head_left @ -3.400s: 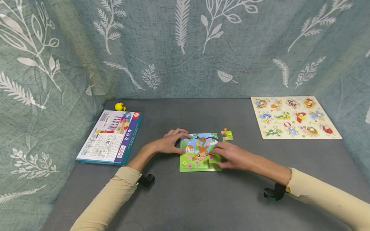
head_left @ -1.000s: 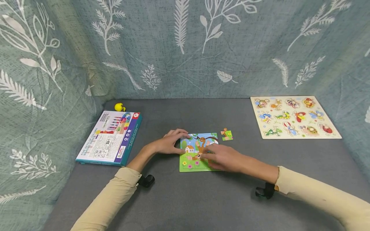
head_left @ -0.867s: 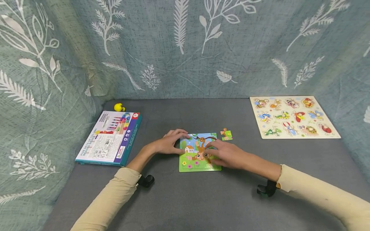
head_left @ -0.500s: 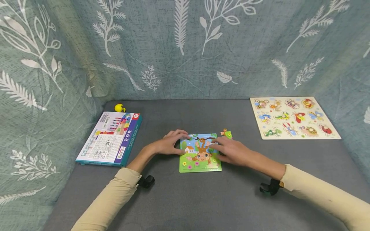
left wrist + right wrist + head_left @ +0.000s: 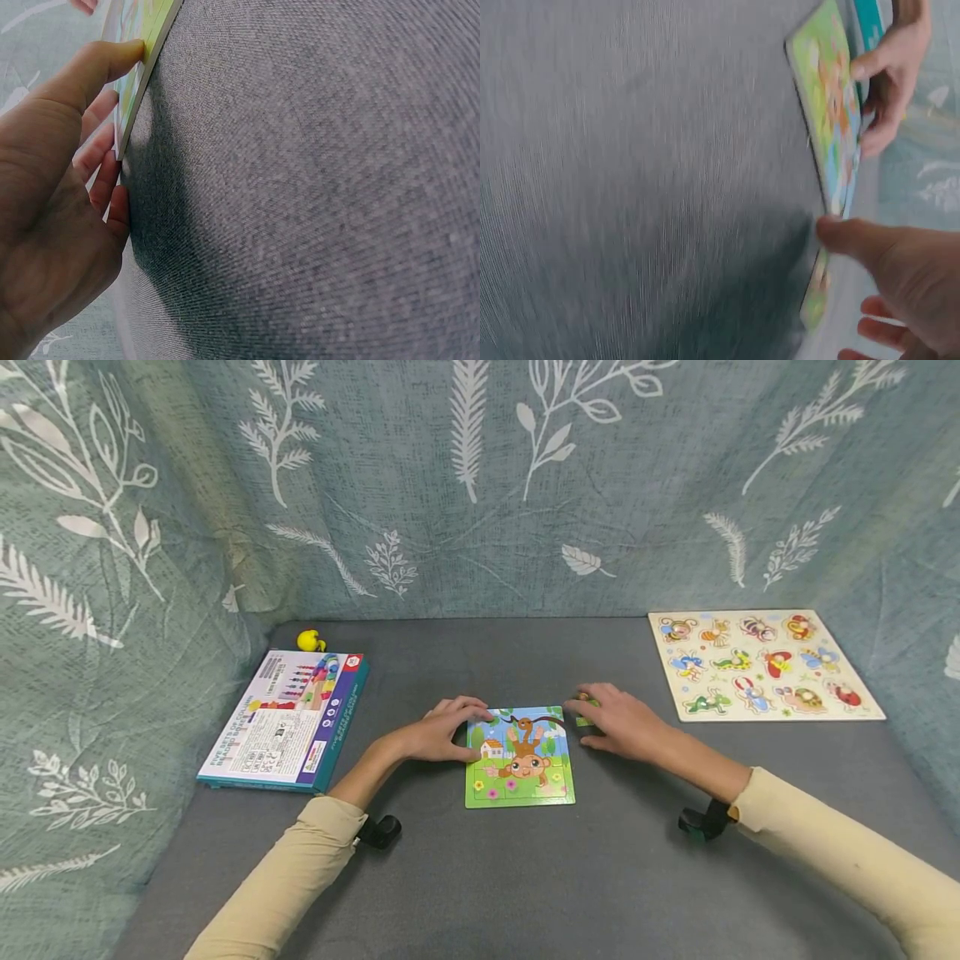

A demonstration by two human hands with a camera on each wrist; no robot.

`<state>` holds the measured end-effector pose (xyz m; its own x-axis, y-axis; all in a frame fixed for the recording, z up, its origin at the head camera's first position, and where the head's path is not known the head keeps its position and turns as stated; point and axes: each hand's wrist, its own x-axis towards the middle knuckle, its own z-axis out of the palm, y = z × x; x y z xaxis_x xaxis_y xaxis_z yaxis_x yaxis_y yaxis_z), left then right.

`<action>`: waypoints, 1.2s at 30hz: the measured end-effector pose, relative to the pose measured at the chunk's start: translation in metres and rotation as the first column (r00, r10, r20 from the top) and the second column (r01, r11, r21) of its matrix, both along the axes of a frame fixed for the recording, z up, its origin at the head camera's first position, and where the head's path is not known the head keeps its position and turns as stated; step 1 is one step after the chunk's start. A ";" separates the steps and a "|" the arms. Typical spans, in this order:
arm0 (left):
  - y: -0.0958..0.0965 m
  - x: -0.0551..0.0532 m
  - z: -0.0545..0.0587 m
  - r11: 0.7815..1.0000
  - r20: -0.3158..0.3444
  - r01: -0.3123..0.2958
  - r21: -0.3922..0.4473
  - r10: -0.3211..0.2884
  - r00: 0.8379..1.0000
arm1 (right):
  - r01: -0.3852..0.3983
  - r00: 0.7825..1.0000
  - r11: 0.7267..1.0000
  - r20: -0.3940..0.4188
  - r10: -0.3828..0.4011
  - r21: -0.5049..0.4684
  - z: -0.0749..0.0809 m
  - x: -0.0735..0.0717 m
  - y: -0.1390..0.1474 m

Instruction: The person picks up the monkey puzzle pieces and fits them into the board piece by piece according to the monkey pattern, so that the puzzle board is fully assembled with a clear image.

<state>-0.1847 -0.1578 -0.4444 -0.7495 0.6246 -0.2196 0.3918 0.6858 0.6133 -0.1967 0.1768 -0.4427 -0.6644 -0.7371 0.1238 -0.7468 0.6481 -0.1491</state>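
Observation:
A square jigsaw puzzle (image 5: 517, 787) with a hanging monkey, a house and flowers lies flat on the grey table. My left hand (image 5: 437, 733) holds its upper left side, the thumb on the near part of the edge and the fingertips at the top corner. In the left wrist view that thumb (image 5: 112, 58) presses on the puzzle's face. Just right of the puzzle, my right hand (image 5: 624, 720) is over a loose puzzle piece (image 5: 586, 722), green and brown, partly hidden by the fingers. The right wrist view shows thumb and fingers apart around this piece (image 5: 815, 306).
A flat boxed toy (image 5: 281, 718) lies at the left, a small yellow object (image 5: 308, 640) behind it. At the back right is a wooden insect peg board (image 5: 780, 714). A leaf-patterned curtain (image 5: 495, 552) closes off the back and sides.
My right hand set a flowered piece into the puzzle's lower right, pressed there and let go. It then moved up and right over the loose piece. My left hand stayed put.

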 end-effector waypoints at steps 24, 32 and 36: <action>-0.001 -0.001 0.000 1.000 0.002 0.009 0.003 -0.009 1.000 | -0.019 0.984 0.999 0.178 0.014 0.026 0.006 -0.028 0.008; -0.002 -0.001 -0.001 1.000 0.022 -0.002 -0.002 0.003 1.000 | -0.030 0.971 0.998 0.236 0.044 -0.063 0.024 -0.007 -0.023; -0.002 -0.001 -0.001 1.000 0.013 0.007 0.004 -0.007 1.000 | -0.150 0.966 0.988 0.208 0.155 -0.043 0.027 0.015 -0.039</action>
